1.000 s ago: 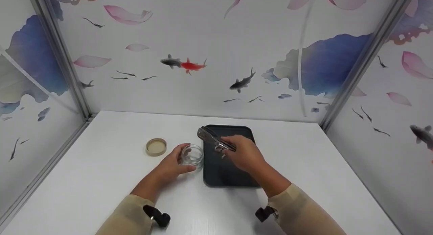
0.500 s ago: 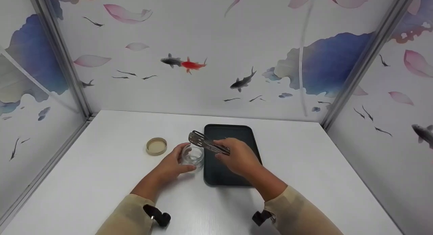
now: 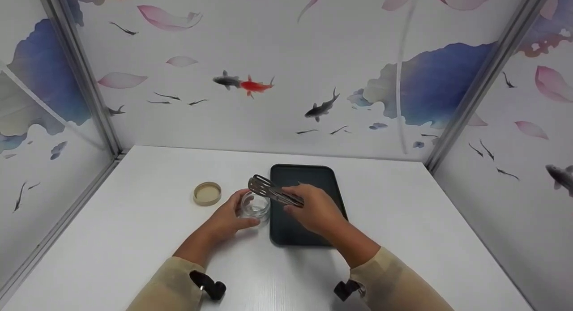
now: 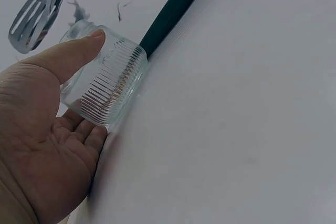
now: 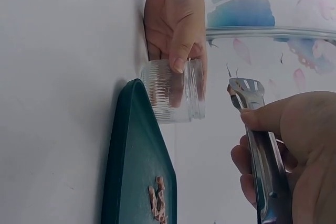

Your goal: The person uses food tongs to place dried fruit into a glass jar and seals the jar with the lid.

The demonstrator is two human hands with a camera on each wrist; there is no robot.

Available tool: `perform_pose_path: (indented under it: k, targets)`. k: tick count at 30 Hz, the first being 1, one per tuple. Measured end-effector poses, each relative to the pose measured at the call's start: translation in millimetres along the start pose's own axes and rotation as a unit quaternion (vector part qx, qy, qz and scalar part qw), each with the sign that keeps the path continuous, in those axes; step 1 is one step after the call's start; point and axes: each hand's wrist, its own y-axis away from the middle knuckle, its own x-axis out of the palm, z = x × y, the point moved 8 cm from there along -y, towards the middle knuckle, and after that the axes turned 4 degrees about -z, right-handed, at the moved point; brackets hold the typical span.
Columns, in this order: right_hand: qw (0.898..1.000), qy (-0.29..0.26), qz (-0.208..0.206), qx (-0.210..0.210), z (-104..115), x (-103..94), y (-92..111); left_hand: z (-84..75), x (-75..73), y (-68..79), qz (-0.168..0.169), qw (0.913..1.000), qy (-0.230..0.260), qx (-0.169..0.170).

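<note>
My left hand (image 3: 228, 217) holds a small clear glass jar (image 4: 110, 80) with ribbed sides, thumb on the near side and fingers round the far side. The jar stands uncovered on the table, right beside the dark green tray (image 3: 309, 232). My right hand (image 3: 315, 208) grips metal tongs (image 5: 265, 161), its thumb along their upper side. Their slotted tips (image 4: 31, 24) hang above the jar's mouth in the head view. A small brownish bit (image 5: 231, 91) shows at the tips in the right wrist view. Several reddish-brown pieces (image 5: 159, 200) lie on the tray, hidden behind my right hand in the head view.
A round beige lid (image 3: 207, 193) lies on the white table (image 3: 147, 221), left of the jar. Printed panels (image 3: 250, 136) with fish and petals rise at the back and both sides, joined by metal posts (image 3: 488, 78).
My right hand has brought the tongs left from over the tray to above the jar, their tips drawing together. My left hand stays in place round the jar.
</note>
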Motion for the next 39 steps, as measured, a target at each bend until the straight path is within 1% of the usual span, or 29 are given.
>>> perform_pose_path:
  k: [5, 11, 15, 19, 24, 27, 33, 39]
  targets:
    - [1.000, -0.007, -0.011, -0.007, -0.5, -1.0, -1.7, 1.5, 0.1, 0.5, -0.003, 0.9999, -0.002, -0.012]
    - [0.999, -0.019, -0.027, 0.007, -2.4, -3.1, -2.5, 4.2, 0.4, -0.4, -0.003, 0.9998, 0.001, -0.021]
    - [0.999, -0.022, -0.029, 0.012, -3.1, -3.2, -2.5, 5.2, 0.1, -0.6, -0.004, 0.9997, 0.002, -0.022]
    - [0.999, -0.024, -0.028, 0.019, -6.9, -4.1, -4.9, 5.5, -0.2, -0.9, -0.008, 0.9997, -0.007, -0.023]
    - [0.998, -0.025, -0.034, 0.042, -24.6, -8.7, -14.3, 4.8, 0.5, -1.0, -0.009, 0.9998, -0.002, -0.016]
    - [0.998, -0.016, -0.040, 0.053, -39.5, -12.8, -20.9, 4.0, 0.4, -0.7, -0.009, 0.9999, 0.005, -0.011]
    - [0.997, 0.006, -0.038, 0.072, -66.0, -17.4, -30.0, 4.2, 0.5, -1.5, -0.001, 0.9999, 0.015, -0.004]
    - [0.994, 0.012, -0.041, 0.103, -85.4, -19.3, -34.9, 3.0, 1.3, -0.3, 0.005, 0.9998, 0.011, -0.016]
